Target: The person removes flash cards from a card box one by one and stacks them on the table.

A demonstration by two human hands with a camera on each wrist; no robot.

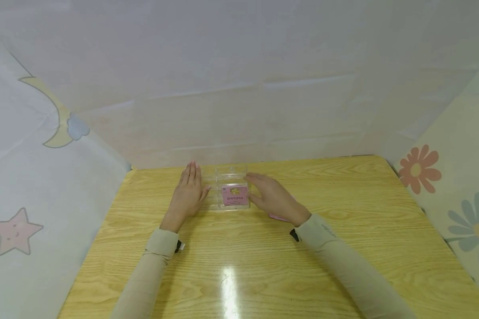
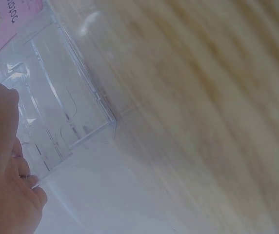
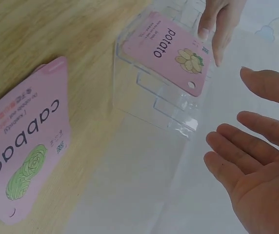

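Note:
A clear plastic stepped rack [image 1: 210,200] stands toward the back of the table. In its right half leans a pink potato card [image 1: 235,195], which also shows in the right wrist view. My left hand [image 1: 188,190] lies along the rack's left side with fingers straight, its thumb at the rack's edge. At the right side is my right hand [image 1: 274,197], its fingers extended and holding nothing. The right wrist view has that hand's fingertips [image 3: 215,161] near the rack; whether they touch it I cannot tell. Several compartments [image 2: 56,87] show in the left wrist view.
A pink cabbage card [image 3: 27,146], apparently atop others, lies on the wooden table [image 1: 223,248] right of the rack, partly hidden by my right wrist in the head view. Behind the table hangs a pale cloth [image 1: 239,110]; printed cloth flanks both sides.

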